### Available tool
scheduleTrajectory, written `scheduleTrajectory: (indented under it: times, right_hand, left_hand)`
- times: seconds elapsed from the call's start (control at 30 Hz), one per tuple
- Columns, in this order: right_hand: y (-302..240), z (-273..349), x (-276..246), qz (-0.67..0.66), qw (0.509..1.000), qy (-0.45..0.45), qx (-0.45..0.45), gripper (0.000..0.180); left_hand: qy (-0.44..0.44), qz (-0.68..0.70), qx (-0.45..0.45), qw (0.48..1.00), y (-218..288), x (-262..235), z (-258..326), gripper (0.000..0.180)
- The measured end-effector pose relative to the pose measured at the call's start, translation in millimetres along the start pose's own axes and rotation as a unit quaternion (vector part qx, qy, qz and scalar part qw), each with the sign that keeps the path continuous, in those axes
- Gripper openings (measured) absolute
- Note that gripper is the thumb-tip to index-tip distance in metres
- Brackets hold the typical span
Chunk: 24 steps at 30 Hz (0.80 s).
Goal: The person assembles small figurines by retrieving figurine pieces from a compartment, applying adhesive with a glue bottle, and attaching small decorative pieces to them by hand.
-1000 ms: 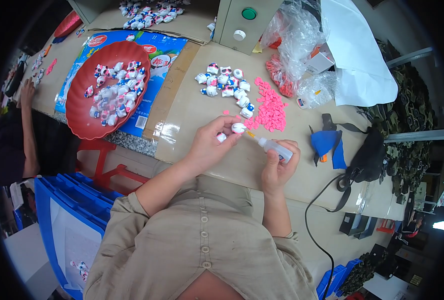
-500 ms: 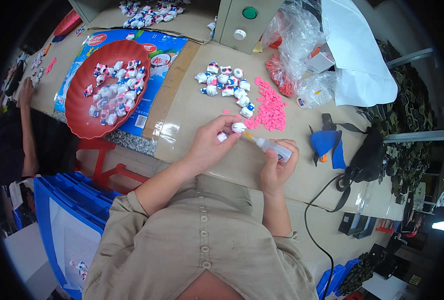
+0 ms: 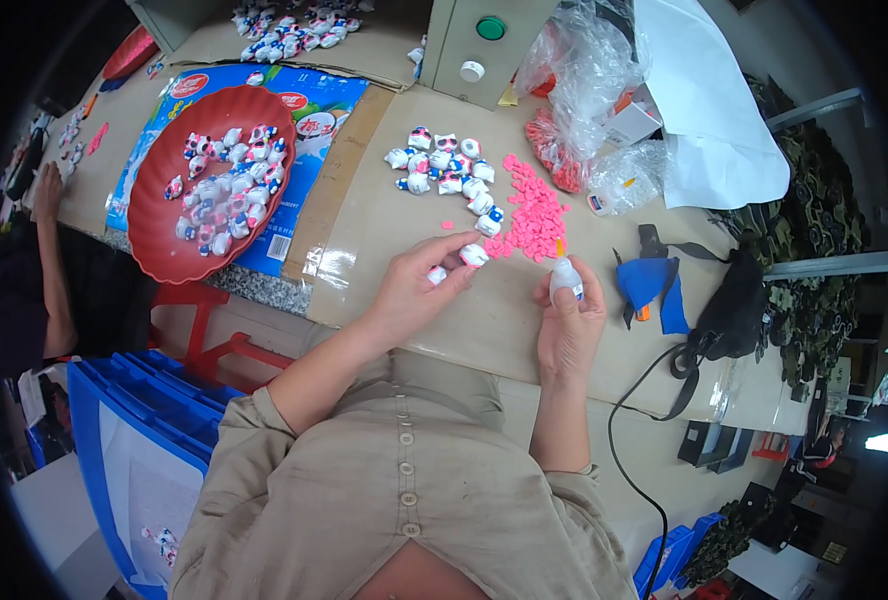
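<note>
My left hand (image 3: 422,283) is closed on small white figurines: one figurine (image 3: 474,256) is pinched at the fingertips and another (image 3: 437,274) sits deeper against the palm. In my right hand (image 3: 570,325) is a small translucent squeeze bottle (image 3: 566,277) with a thin yellow nozzle, tilted upward and apart from the figurines. Beyond my hands lies a cluster of white, blue and pink figurines (image 3: 451,165). Beside it spreads a heap of small flat pink pieces (image 3: 536,215), and one loose pink piece (image 3: 447,225) lies near my left fingers.
A red scalloped tray (image 3: 154,240) holding more figurines rests on blue printed cardboard at left. A grey box with a green button (image 3: 491,28) stands at the back. Plastic bags (image 3: 594,80), a blue cloth (image 3: 647,285) and a black cable lie right. Another person's arm (image 3: 54,260) shows far left.
My right hand has drawn the bottle away from the figurine to the right and turned its nozzle upward. The left hand still holds its figurines, nearly in place.
</note>
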State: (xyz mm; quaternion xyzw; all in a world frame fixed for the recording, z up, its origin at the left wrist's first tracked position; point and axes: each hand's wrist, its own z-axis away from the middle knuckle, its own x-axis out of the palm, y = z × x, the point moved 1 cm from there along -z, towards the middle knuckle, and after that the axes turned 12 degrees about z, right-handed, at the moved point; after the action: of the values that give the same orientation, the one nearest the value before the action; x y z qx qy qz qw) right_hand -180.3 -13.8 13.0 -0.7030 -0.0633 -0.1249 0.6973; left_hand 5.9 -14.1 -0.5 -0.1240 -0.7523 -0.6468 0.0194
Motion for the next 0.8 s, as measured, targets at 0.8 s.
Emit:
scheduleTrajectory:
  times: [0.8]
  right_hand:
    - [-9, -30, 33, 0.648, 0.752, -0.026, -0.117, 0.02]
  left_hand:
    - [0.026, 0.078, -0.028, 0.996, 1, -2, 3, 0.034]
